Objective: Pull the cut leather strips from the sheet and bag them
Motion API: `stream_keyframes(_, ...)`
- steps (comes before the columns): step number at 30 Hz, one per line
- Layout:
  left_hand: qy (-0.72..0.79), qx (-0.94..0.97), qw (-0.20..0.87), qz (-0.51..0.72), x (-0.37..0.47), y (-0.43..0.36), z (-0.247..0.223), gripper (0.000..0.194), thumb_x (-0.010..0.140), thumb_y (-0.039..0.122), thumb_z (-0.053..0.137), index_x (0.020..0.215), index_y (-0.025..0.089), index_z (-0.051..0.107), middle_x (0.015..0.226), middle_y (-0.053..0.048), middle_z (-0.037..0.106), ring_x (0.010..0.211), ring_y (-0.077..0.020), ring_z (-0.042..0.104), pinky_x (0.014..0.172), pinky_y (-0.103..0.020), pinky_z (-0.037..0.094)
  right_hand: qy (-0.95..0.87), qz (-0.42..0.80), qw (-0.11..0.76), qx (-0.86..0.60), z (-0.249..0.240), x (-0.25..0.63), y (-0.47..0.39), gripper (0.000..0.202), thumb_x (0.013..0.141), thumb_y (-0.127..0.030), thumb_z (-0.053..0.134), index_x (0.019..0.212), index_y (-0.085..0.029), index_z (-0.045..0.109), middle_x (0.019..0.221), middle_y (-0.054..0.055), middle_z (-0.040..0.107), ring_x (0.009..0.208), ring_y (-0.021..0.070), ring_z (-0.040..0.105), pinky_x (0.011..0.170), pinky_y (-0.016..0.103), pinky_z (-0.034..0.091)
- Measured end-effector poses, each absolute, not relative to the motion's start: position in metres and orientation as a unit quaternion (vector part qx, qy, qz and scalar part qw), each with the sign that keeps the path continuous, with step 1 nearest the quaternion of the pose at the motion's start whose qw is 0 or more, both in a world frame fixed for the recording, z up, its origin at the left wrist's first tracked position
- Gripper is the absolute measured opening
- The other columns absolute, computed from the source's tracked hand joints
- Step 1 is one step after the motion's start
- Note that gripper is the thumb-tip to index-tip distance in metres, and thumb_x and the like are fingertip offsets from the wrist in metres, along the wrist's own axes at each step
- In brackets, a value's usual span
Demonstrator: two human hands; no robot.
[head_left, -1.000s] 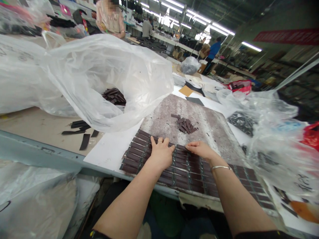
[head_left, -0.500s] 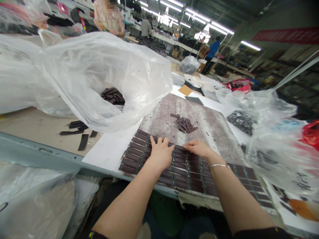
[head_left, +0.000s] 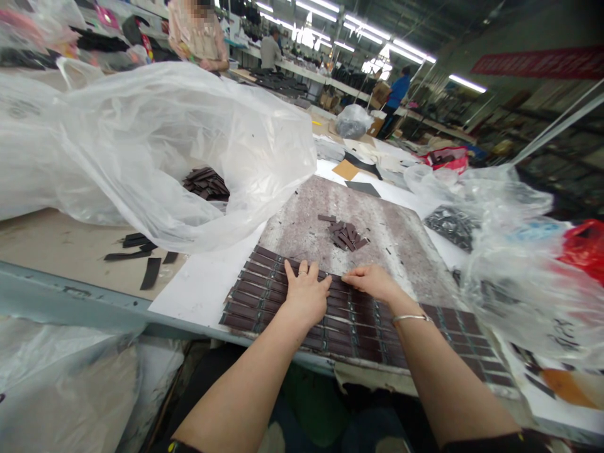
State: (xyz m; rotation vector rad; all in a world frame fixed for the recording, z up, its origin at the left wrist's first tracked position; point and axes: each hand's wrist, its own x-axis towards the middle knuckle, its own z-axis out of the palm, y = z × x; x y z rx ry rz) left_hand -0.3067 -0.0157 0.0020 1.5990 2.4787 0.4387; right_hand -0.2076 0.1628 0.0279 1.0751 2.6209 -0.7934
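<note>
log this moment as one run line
left hand: spread on strip rows | right hand: fingertips at rows' far edge | loose strips: piled on board

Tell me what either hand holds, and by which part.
The right hand appears to pinch a dark strip by its right end; the left hand lies spread over laid strips.

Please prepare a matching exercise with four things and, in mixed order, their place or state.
1. Left hand
2. Right hand
3. Loose pile of strips
4. Banner

A. Heaped on the mottled board
B. Red, in the background
C. Fingers spread over the laid rows
D. Fingertips together at the rows' far edge

Pairs: 1-C, 2-D, 3-A, 4-B
</note>
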Motion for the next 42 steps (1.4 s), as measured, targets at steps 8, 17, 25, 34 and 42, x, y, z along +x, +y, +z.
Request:
stream_keyframes(8,0.831,0.53,0.079,0.148,-0.305,-0.013,0.0,0.038,0.085,0.038,0.049,0.122,0.033,0.055,0.134,-0.012,0.041,0.135,-0.0388,0.018,0.1,-0.071,0.005,0.897,-0.256,0.031,0.359,0.022,-0.204,0.165,0.024,0.069,-0.04,0.063,0.077,-0.019,0.07,0.066,-0.001,0.066,0.058,0.0131,0.056,0.053,0.024,0.038)
stream_keyframes(17,0.831,0.531,0.062,0.152,-0.303,-0.011,0.002,0.036,0.084,0.035,0.052,0.119,0.03,0.058,0.132,-0.013,0.044,0.134,-0.0393,0.021,0.1,-0.071,0.008,0.912,-0.211,0.035,0.35,0.022,-0.206,0.163,0.018,0.075,-0.037,0.061,0.075,-0.021,0.069,0.068,-0.002,0.066,0.063,0.0137,0.056,0.059,0.025,0.037)
stream_keyframes(25,0.773,0.607,0.017,0.182,-0.286,-0.002,-0.001,0.045,0.089,0.04,0.044,0.129,0.022,0.049,0.145,-0.008,0.036,0.137,-0.0323,0.015,0.105,-0.068,0.008,0.943,-0.12,0.043,0.309,0.021,-0.209,0.157,0.015,0.08,-0.031,0.058,0.077,-0.02,0.066,0.075,0.002,0.066,0.068,0.0149,0.057,0.061,0.025,0.036)
stream_keyframes(34,0.788,0.591,0.063,0.16,-0.272,0.014,0.009,0.041,0.086,0.041,0.05,0.119,0.017,0.057,0.131,-0.011,0.052,0.129,-0.033,0.033,0.105,-0.068,0.011,0.92,-0.121,-0.053,0.37,0.023,-0.203,0.196,0.024,0.081,-0.041,0.056,0.084,-0.021,0.068,0.074,0.0,0.065,0.069,0.0153,0.058,0.064,0.026,0.041)
stream_keyframes(42,0.799,0.575,0.059,0.166,-0.267,0.02,0.011,0.035,0.083,0.041,0.056,0.108,0.017,0.061,0.117,-0.01,0.059,0.121,-0.0333,0.039,0.104,-0.068,0.016,0.929,-0.087,-0.085,0.349,0.001,-0.246,0.218,0.034,0.084,-0.036,0.055,0.114,-0.022,0.064,0.108,0.008,0.062,0.091,0.0184,0.059,0.085,0.028,0.043)
